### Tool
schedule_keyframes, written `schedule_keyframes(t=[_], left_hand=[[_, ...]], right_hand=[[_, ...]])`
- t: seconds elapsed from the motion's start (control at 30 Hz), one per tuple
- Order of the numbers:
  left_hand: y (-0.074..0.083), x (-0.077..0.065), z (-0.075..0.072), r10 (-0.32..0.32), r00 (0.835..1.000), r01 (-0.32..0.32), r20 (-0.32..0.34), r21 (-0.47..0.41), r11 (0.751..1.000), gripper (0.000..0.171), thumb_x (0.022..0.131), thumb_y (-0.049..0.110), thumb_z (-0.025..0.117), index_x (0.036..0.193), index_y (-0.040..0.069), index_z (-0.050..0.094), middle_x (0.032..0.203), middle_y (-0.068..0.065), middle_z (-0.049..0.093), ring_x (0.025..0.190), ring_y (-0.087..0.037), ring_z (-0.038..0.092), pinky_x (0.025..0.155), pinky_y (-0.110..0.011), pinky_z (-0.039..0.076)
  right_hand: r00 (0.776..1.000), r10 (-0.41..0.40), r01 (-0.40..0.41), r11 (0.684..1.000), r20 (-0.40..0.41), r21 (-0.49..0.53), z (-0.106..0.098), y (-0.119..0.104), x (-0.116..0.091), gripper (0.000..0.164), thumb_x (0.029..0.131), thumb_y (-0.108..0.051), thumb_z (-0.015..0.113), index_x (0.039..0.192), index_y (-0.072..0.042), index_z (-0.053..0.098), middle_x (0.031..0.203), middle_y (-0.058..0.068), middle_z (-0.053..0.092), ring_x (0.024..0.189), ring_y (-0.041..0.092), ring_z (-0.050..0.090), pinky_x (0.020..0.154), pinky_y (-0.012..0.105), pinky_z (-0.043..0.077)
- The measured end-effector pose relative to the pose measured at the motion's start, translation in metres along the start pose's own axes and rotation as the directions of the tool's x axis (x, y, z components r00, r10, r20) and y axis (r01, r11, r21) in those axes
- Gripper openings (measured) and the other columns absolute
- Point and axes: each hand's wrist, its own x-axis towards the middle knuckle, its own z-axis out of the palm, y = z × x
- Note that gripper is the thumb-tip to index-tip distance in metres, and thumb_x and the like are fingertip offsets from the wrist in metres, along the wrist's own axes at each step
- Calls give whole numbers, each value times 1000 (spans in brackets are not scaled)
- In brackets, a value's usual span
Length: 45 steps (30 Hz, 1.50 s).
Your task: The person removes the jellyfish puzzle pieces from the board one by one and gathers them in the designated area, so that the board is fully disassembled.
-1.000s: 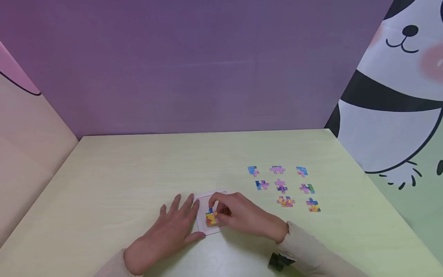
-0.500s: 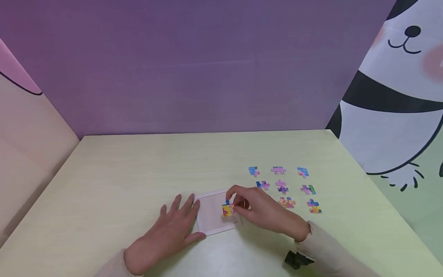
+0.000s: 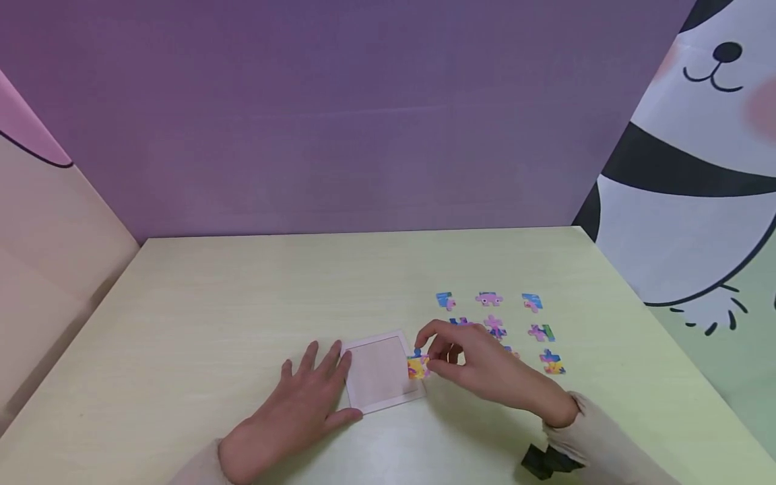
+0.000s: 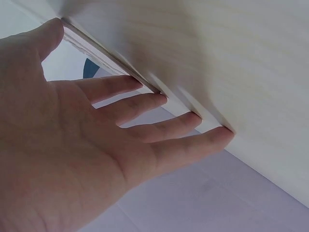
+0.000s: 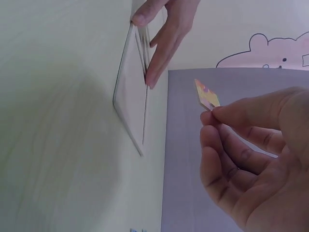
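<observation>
My right hand (image 3: pixel 479 367) pinches a yellow, pink and blue jigsaw piece (image 3: pixel 417 368) between thumb and index finger. It holds the piece above the right side of a shallow pale puzzle tray (image 3: pixel 376 370). In the right wrist view the piece (image 5: pixel 205 94) is off the surface, apart from the tray (image 5: pixel 130 82). My left hand (image 3: pixel 303 397) lies spread at the tray's left side, thumb near its front corner. The left wrist view shows the straight fingers of this hand (image 4: pixel 96 135), the thumb and nearer fingertips touching the tray edge, the others the table.
Several loose jigsaw pieces lie in rough rows at the right, among them a blue corner piece (image 3: pixel 532 302) and a yellow one (image 3: pixel 552 362). My right hand partly covers some. A purple wall (image 3: pixel 364 135) rises behind the table (image 3: pixel 242 289).
My right hand has moved right with the jigsaw piece, from over the tray's middle to its right side, uncovering the tray. The left hand stays in place.
</observation>
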Motion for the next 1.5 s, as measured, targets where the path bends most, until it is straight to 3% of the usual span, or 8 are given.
schedule_keyframes(t=[0.23, 0.47, 0.6, 0.73, 1.0, 1.27, 1.5], left_hand=[[-4, -3, -2, -10, 1000, 10, 7, 11, 1000, 81, 92, 60, 58, 150, 6, 42, 157, -16, 35, 141, -49, 31, 97, -72, 36], [-3, -6, 11, -24, 1000, 24, -3, -4, 1000, 81, 93, 59, 58, 149, 4, 41, 156, -16, 36, 140, -50, 32, 96, -72, 37], [1, -6, 14, -7, 999, 9, -42, 40, 999, 80, 94, 60, 55, 149, 4, 42, 155, -16, 38, 139, -49, 35, 95, -69, 40], [2, -8, 11, -15, 999, 19, -53, 74, 997, 79, 94, 61, 55, 149, 5, 43, 155, -14, 39, 139, -47, 35, 95, -68, 40], [2, -6, 9, -1, 1000, 1, -22, 9, 1000, 78, 96, 58, 53, 152, 6, 38, 159, -14, 31, 141, -50, 29, 98, -70, 36], [0, -6, 11, 0, 1000, -1, 11, 54, 999, 70, 101, 53, 47, 155, 9, 34, 162, -11, 27, 144, -47, 27, 101, -69, 35], [-2, -4, 10, 15, 999, -16, 41, 25, 1000, 64, 103, 48, 45, 156, 13, 32, 163, -10, 25, 144, -47, 26, 101, -70, 34]], right_hand=[[1000, 15, -15, 1000, 20, -23, -8, 17, 0, 21, 90, -1, 67, 106, -14, 62, 79, -1, 70, 67, 7, 60, 65, 26, 51], [988, 119, -111, 990, 93, -88, -10, 49, 4, 18, 88, -1, 68, 100, -12, 61, 76, -3, 69, 65, 8, 59, 62, 26, 49], [978, 184, -170, 976, 95, -138, -12, 59, 2, 17, 86, 0, 68, 99, -11, 62, 73, -5, 67, 64, 9, 58, 60, 27, 49], [969, 223, -207, 968, 104, -144, -15, 60, 2, 17, 85, 2, 65, 98, -9, 62, 71, -5, 66, 61, 10, 56, 57, 26, 46], [959, 259, -242, 959, 114, -146, -24, 59, -5, 18, 85, 5, 64, 97, -8, 60, 68, -2, 62, 58, 11, 52, 54, 25, 43], [964, 240, -221, 962, 116, -160, -25, 63, -4, 15, 88, 3, 67, 97, -8, 61, 72, -3, 65, 61, 10, 55, 56, 26, 47], [961, 261, -236, 947, 96, -218, -24, 65, -3, 17, 87, 6, 64, 101, -4, 64, 74, -2, 65, 63, 10, 55, 58, 26, 47]])
